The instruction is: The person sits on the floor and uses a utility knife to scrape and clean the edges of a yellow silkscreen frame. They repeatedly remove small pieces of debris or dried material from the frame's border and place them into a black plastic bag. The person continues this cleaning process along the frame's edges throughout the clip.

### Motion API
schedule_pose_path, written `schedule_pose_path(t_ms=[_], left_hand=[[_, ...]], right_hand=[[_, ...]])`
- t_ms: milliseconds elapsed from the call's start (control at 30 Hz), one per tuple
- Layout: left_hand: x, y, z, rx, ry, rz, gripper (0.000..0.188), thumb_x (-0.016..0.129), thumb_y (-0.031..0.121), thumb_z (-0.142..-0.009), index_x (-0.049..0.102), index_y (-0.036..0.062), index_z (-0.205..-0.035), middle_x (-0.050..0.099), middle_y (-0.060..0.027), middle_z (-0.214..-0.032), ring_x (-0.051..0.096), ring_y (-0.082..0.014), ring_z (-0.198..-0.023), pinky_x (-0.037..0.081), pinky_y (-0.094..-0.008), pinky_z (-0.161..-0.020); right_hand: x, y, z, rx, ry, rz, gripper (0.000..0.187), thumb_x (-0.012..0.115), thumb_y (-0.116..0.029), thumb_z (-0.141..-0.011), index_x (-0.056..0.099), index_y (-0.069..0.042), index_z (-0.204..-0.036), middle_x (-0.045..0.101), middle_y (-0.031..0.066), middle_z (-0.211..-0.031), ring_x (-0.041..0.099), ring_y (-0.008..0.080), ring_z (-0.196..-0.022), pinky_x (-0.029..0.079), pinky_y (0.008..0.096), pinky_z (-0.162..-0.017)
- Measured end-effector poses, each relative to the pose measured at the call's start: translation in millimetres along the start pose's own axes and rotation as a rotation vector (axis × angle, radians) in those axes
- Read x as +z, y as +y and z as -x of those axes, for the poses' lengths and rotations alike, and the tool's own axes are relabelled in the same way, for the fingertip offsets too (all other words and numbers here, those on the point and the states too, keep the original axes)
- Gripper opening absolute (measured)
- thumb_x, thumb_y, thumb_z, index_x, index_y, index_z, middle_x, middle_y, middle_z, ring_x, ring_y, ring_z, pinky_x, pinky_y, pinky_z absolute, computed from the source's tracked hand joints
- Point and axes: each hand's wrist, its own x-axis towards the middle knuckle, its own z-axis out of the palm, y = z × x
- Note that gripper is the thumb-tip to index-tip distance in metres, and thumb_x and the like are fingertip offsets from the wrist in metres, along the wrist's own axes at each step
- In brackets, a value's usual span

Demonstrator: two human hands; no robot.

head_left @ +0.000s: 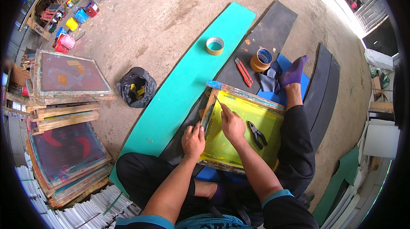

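Note:
A wood-framed printing screen with yellow-green mesh (265, 122) lies between my legs. My left hand (193, 140) is closed on its worn left side, thumb and fingers against the wood. My right hand (232, 125) is closed around a thin, dark, pointed tool (218, 99), its tip reaching toward the frame's upper left corner; most of it is hidden in the fist. Black-handled pliers (257, 135) rest on the mesh, right of my right hand. Beyond the frame lie a red utility knife (243, 72), rolls of brown tape (261, 60) and a dark cloth (270, 80).
Another tape roll (215, 46) sits on a long turquoise mat (188, 75). To the left stand a black plastic bag (136, 87) with yellow scraps and stacked screens (72, 75). My purple-socked foot (294, 71) rests beyond the frame, beside dark mats (318, 96) on the right.

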Motion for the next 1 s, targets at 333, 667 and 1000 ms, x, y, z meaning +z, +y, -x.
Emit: schedule_pose_path(t_ms=[333,667,1000], left_hand=[[-1.1,-1.3,-0.2,0.021,0.003,-0.019,0.033,0.062,0.033,-0.1,0.071,0.0115,-0.123,0.06,-0.0099,-0.092,0.064,-0.0325,-0.086,0.053,-0.0455,-0.074],[-6.6,4.7,-1.9,0.007,-0.056,-0.047,0.049,0.075,0.043,-0.091,0.07,0.0088,-0.126,0.061,-0.0137,-0.095,0.065,-0.0352,-0.088,0.054,-0.0464,-0.074],[-5.1,3.4,-1.9,0.014,-0.041,-0.026,0.047,0.074,0.042,-0.092,0.07,0.0099,-0.127,0.061,-0.0132,-0.092,0.065,-0.0346,-0.085,0.054,-0.0463,-0.073]], right_hand=[[-13.0,-2.0,-2.0,0.036,0.019,0.007,0.037,0.062,-0.029,-0.101,0.068,-0.026,-0.137,0.073,0.0177,-0.095,0.073,0.0386,-0.08,0.057,0.0502,-0.071],[-17.6,-5.1,-7.1,-0.052,0.012,0.21,0.035,0.06,-0.029,-0.101,0.069,-0.027,-0.135,0.068,0.0171,-0.083,0.07,0.0372,-0.067,0.056,0.0496,-0.059],[-19.3,-8.5,-8.5,-0.064,-0.021,0.24,0.038,0.06,-0.027,-0.101,0.066,-0.024,-0.138,0.068,0.0182,-0.085,0.07,0.0374,-0.066,0.056,0.0495,-0.057]])
